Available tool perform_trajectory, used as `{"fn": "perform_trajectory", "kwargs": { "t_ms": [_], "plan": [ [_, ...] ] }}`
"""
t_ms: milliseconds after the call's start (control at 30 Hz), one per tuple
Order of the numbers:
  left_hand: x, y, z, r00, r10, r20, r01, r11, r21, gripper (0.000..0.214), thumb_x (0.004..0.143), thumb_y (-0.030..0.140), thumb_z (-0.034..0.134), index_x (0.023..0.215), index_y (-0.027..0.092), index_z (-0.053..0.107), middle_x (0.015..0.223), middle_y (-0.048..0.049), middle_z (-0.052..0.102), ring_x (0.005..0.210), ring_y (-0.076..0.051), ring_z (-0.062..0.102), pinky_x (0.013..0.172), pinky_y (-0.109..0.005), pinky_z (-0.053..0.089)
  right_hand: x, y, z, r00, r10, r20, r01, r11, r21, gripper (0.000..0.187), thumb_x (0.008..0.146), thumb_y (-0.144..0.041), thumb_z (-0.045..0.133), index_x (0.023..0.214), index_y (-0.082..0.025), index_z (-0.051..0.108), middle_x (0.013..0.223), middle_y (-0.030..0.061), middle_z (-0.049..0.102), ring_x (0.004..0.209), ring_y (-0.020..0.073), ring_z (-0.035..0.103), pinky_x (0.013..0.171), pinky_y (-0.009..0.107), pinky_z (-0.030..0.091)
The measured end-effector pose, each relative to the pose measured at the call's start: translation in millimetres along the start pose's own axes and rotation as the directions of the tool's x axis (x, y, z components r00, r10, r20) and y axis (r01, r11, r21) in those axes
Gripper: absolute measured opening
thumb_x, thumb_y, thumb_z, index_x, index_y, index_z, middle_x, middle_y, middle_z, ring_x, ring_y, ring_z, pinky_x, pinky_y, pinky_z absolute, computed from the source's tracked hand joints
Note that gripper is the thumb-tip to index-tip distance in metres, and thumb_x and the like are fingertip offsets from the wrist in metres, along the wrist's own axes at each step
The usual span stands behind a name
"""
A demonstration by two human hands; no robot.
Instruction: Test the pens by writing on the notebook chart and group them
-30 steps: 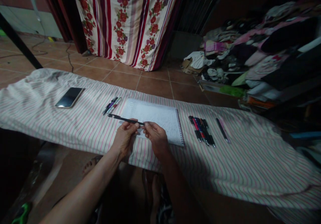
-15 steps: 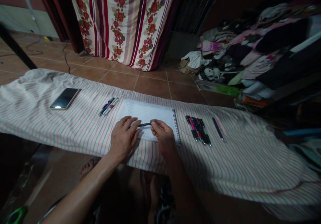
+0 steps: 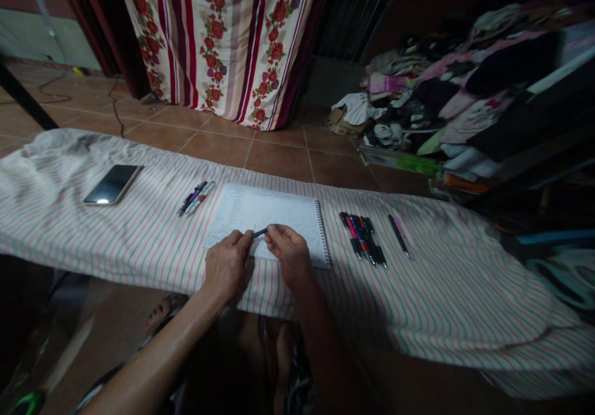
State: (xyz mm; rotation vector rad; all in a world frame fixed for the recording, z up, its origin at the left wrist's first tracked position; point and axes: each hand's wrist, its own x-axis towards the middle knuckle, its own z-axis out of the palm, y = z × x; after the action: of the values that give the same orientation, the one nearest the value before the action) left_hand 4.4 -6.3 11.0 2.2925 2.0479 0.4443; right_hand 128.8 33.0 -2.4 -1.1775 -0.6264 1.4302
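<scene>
A dark pen [image 3: 260,233] is held between both hands, above the lower part of a spiral notebook [image 3: 279,207]. My left hand [image 3: 227,260] has its fingers closed on the pen's left end. At the other end, the thumb and fingertips of my right hand [image 3: 289,249] pinch it. The notebook lies open with faint writing on its page and its wire binding on the right. Left of the notebook rests a small group of pens [image 3: 196,198]. A larger bunch of pens [image 3: 363,240] lies to its right, with a black pen [image 3: 398,235] farther right.
A phone [image 3: 114,184] lies at the left on the striped cloth [image 3: 441,291] covering the long surface. Beyond its far edge are a tiled floor [image 3: 274,155] and a floral curtain [image 3: 218,43]. Clothes [image 3: 483,111] are heaped at the back right.
My left fingers, spread before, have curled closed around the pen's left end. The pen now tilts up toward the right. The whole view has shifted slightly.
</scene>
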Motion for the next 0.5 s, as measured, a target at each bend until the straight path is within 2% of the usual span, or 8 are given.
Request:
{"fn": "perform_trajectory", "kwargs": {
  "t_ms": [133, 300, 500],
  "plan": [
    [-1.1, 1.8, -2.5, 0.999, -0.003, 0.036, 0.004, 1.000, -0.009, 0.030, 0.090, 0.028, 0.036, 0.111, 0.024, 0.057, 0.089, -0.0026, 0.065, 0.076, -0.017, 0.062, 0.056, -0.026, 0.036, 0.8, 2.3, 0.5, 0.998, -0.054, -0.012, 0.054, 0.997, -0.056, 0.032, 0.051, -0.040, 0.078, 0.068, -0.016, 0.065, 0.061, -0.0010, 0.063, 0.056, 0.0089, 0.054, 0.055, 0.022, 0.041],
    [-0.6, 2.1, -0.5, 0.996, -0.071, 0.047, 0.077, 0.988, -0.134, 0.031, 0.091, 0.030, 0.034, 0.104, 0.023, 0.061, 0.088, -0.0034, 0.066, 0.075, -0.017, 0.063, 0.058, -0.025, 0.038, -1.2, 0.8, 2.9, 0.991, -0.133, -0.005, 0.132, 0.987, -0.088, 0.027, 0.055, -0.038, 0.075, 0.071, -0.017, 0.068, 0.063, 0.0002, 0.064, 0.060, 0.0115, 0.056, 0.060, 0.025, 0.042],
    [0.9, -0.6, 3.3, 0.991, -0.137, 0.012, 0.136, 0.963, -0.233, 0.033, 0.091, 0.033, 0.036, 0.106, 0.021, 0.063, 0.085, -0.0043, 0.067, 0.077, -0.018, 0.063, 0.063, -0.025, 0.040, -5.8, -3.9, 7.0, 0.992, -0.051, 0.112, 0.046, 0.998, 0.047, 0.038, 0.057, -0.039, 0.075, 0.088, -0.018, 0.067, 0.085, 0.0047, 0.069, 0.072, 0.0125, 0.060, 0.069, 0.027, 0.047]
  ]
}}
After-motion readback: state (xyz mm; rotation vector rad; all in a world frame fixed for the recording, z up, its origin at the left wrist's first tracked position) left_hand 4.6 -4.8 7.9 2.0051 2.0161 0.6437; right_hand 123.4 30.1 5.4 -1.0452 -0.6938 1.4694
